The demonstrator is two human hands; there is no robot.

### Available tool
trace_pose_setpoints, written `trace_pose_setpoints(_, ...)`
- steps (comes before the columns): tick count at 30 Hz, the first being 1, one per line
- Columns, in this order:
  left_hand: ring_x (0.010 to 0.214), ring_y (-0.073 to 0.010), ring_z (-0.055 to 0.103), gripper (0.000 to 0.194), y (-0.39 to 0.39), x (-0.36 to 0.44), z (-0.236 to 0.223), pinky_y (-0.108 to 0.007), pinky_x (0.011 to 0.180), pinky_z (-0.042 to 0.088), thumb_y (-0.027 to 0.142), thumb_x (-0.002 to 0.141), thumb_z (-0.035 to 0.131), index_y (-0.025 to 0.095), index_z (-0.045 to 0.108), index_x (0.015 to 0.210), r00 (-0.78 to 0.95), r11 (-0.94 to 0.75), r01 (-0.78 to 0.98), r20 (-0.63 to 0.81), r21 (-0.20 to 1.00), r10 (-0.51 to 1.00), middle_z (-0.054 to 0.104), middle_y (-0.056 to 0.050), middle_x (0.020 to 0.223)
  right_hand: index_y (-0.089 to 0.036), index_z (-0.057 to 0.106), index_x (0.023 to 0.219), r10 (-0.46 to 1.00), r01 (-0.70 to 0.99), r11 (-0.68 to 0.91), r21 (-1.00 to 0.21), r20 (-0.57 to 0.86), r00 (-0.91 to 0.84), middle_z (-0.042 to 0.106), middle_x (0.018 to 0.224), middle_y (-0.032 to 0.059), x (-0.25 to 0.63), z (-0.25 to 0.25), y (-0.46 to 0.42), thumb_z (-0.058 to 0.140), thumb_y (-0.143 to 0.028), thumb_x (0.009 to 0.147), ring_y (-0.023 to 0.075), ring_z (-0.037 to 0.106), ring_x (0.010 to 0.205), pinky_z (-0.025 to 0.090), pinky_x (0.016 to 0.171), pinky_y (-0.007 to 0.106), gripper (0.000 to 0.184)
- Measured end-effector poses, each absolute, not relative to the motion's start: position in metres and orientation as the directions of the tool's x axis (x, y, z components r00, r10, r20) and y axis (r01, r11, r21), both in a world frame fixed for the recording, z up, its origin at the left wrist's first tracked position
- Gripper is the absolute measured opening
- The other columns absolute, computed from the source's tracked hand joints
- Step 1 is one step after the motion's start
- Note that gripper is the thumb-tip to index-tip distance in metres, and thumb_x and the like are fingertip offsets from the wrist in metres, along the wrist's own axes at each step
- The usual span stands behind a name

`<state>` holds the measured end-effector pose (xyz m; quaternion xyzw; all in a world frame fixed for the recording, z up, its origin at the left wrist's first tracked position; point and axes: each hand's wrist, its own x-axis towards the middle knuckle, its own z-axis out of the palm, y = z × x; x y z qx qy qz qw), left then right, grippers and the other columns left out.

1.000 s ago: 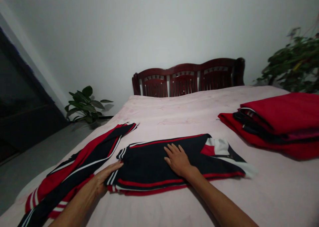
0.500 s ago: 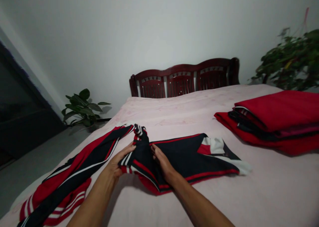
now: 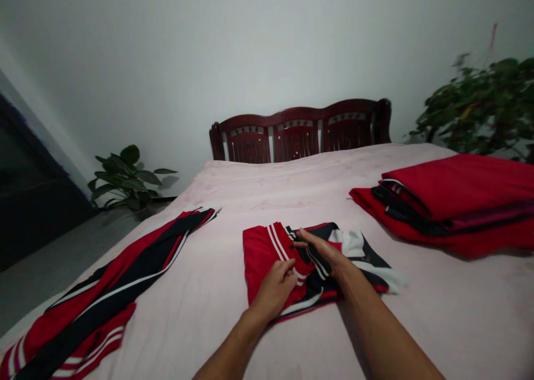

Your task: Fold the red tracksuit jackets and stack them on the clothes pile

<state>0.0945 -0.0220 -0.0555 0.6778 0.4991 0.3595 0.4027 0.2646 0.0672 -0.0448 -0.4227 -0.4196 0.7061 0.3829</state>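
In the head view a red, navy and white jacket (image 3: 261,246) lies folded over on the bed in front of me, its red side and white-striped ribbed band facing up. My left hand (image 3: 276,288) rests on the red part with its fingers curled in and closed on the cloth. Just right of it, my right hand (image 3: 320,250) lies along the striped band, fingers stretched out and touching the fabric. Part of the band is hidden beneath this hand. White and navy cloth (image 3: 354,243) sticks out on the jacket's right side.
Another red and navy striped garment (image 3: 137,282) stretches along the bed's left side. A stack of folded red and dark clothes (image 3: 459,191) sits at the right. Behind the pink sheet (image 3: 267,188) stands a dark wooden headboard (image 3: 296,135). Potted plants (image 3: 129,177) flank the bed.
The jacket's left end has been folded over to the right, so its red side now shows. Both hands have moved right with it. My view has shifted slightly.
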Motion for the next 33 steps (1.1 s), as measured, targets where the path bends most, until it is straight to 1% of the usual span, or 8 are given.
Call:
trace_pose_setpoints(4, 0.143, -0.0264, 0.042, 0.064, -0.054, 0.093, -0.054, -0.044, 0.122, 0.031, 0.018, 0.085, 0.055, 0.015, 0.046, 0.149, 0.376, -0.343, 0.652, 0.104, 0.676, 0.921, 0.047, -0.013, 0.155, -0.017, 0.063, 0.124, 0.936, 0.336, 0.013, -0.942, -0.107, -0.335, 0.075, 0.102, 0.0079, 0.256, -0.047, 0.076, 0.075, -0.013, 0.066, 0.0227, 0.071, 0.088, 0.056, 0.081, 0.034, 0.059)
trace_pose_setpoints(10, 0.153, -0.0254, 0.023, 0.078, -0.074, 0.094, -0.079, -0.05, 0.125, 0.025, 0.012, 0.085, 0.058, 0.018, 0.029, 0.157, 0.456, -0.463, 0.82, 0.106, 0.337, 0.884, 0.027, -0.009, 0.165, -0.019, 0.068, 0.116, 0.963, 0.824, 0.268, -0.5, 0.16, -0.216, 0.072, 0.118, 0.0118, 0.272, -0.034, 0.07, 0.058, -0.016, 0.083, 0.0273, 0.066, 0.11, 0.05, 0.094, 0.04, 0.034)
trace_pose_setpoints(16, 0.152, -0.0321, 0.025, 0.074, -0.073, 0.096, -0.103, -0.055, 0.121, 0.031, 0.035, 0.089, 0.066, 0.021, 0.035, 0.155, 0.511, -0.564, 0.797, 0.257, 0.215, 0.82, 0.03, -0.013, 0.164, -0.021, 0.061, 0.135, 0.844, 0.644, 0.513, -0.567, 0.471, -0.257, 0.062, 0.138, 0.0112, 0.265, -0.026, 0.028, 0.047, -0.034, 0.096, 0.0264, 0.054, 0.131, 0.037, 0.114, 0.046, 0.043)
trace_pose_setpoints(22, 0.141, -0.028, 0.046, 0.044, -0.08, 0.082, -0.095, -0.051, 0.116, 0.041, 0.015, 0.089, 0.055, 0.029, 0.065, 0.13, 0.534, -0.619, 0.642, 0.316, 0.452, 0.784, 0.058, -0.006, 0.146, -0.024, 0.062, 0.136, 0.87, 0.554, 0.477, -0.683, 0.276, -0.409, 0.055, 0.147, 0.0076, 0.264, -0.079, 0.019, 0.051, -0.043, 0.093, 0.03, 0.042, 0.142, 0.02, 0.122, 0.055, 0.048)
trace_pose_setpoints(26, 0.132, -0.0229, 0.055, 0.036, -0.066, 0.051, -0.079, -0.045, 0.118, 0.037, 0.014, 0.091, 0.049, 0.027, 0.07, 0.117, -0.017, -0.345, 0.478, 0.402, 0.807, 0.916, 0.068, -0.007, 0.132, -0.02, 0.06, 0.139, 0.883, 0.622, 0.463, -0.631, 0.262, -0.39, 0.055, 0.147, 0.011, 0.271, -0.086, 0.023, 0.049, -0.04, 0.094, 0.0309, 0.043, 0.142, 0.023, 0.121, 0.055, 0.05)
trace_pose_setpoints(29, 0.141, -0.0258, 0.046, 0.057, -0.052, 0.029, -0.066, -0.043, 0.118, 0.036, 0.029, 0.089, 0.063, 0.022, 0.048, 0.143, -0.379, 0.016, 0.091, 0.02, 0.996, 0.925, 0.048, -0.014, 0.153, -0.014, 0.058, 0.141, 0.883, 0.669, 0.469, -0.577, 0.276, -0.38, 0.052, 0.148, 0.0153, 0.267, -0.076, 0.019, 0.049, -0.035, 0.095, 0.0323, 0.043, 0.141, 0.024, 0.121, 0.055, 0.051)
trace_pose_setpoints(31, 0.135, -0.0273, 0.053, 0.072, -0.049, 0.023, -0.06, -0.042, 0.112, 0.044, 0.037, 0.085, 0.071, 0.019, 0.04, 0.148, -0.282, 0.227, -0.191, -0.275, 0.955, 0.919, 0.049, -0.019, 0.151, -0.015, 0.057, 0.141, 0.875, 0.677, 0.485, -0.554, 0.317, -0.367, 0.05, 0.15, 0.0149, 0.26, -0.071, 0.011, 0.049, -0.032, 0.094, 0.0323, 0.041, 0.143, 0.021, 0.122, 0.054, 0.05)
trace_pose_setpoints(33, 0.125, -0.0269, 0.062, 0.07, -0.049, 0.024, -0.057, -0.041, 0.106, 0.049, 0.037, 0.082, 0.076, 0.018, 0.046, 0.142, -0.068, 0.313, -0.344, -0.356, 0.885, 0.932, 0.06, -0.018, 0.14, -0.019, 0.058, 0.141, 0.857, 0.649, 0.515, -0.561, 0.357, -0.371, 0.049, 0.152, 0.0121, 0.251, -0.069, 0.003, 0.051, -0.034, 0.095, 0.0318, 0.037, 0.145, 0.016, 0.123, 0.054, 0.05)
